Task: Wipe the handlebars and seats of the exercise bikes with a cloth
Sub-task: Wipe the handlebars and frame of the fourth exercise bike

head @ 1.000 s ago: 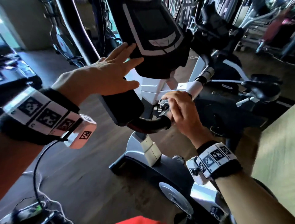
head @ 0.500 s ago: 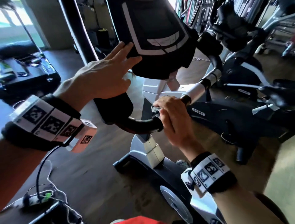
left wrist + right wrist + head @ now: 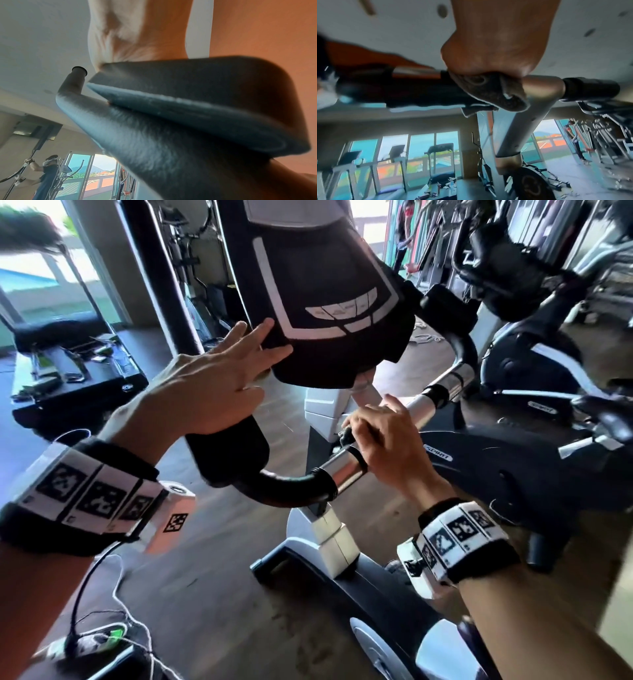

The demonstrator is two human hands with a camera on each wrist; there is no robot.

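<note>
1. Surface and room: a gym with a dark wood-look floor [image 3: 219,604]. Large windows [image 3: 421,151] fill the far wall, with treadmills [image 3: 440,162] standing in front of them. The ceiling [image 3: 406,33] is plain white.
2. Surroundings: a second exercise bike [image 3: 534,440] stands just to the right of the one being cleaned. A low black bench [image 3: 78,385] at far left carries small loose items. Cables [image 3: 102,594] trail over the floor at lower left. Another person [image 3: 46,174] grips a machine in the background.
3. Obstructions: the black console [image 3: 329,313] rises directly above the handlebar [image 3: 294,491] and hides the centre of the stem. A black elbow pad [image 3: 229,453] sits on the handlebar's left section.
4. Left hand [image 3: 212,392]: it rests on the elbow pad with fingers [image 3: 270,337] straight and spread, their tips touching the lower edge of the console. It holds nothing.
5. Right hand [image 3: 383,440]: its fingers are curled round the handlebar, and a grey cloth [image 3: 496,94] is clamped between palm and bar, with one corner hanging below.
6. Orientation: the handlebar's long axis runs left to right across the bike, from the padded left section through chrome sleeves [image 3: 342,470] to the right grip [image 3: 462,350], which curves upward and away.
</note>
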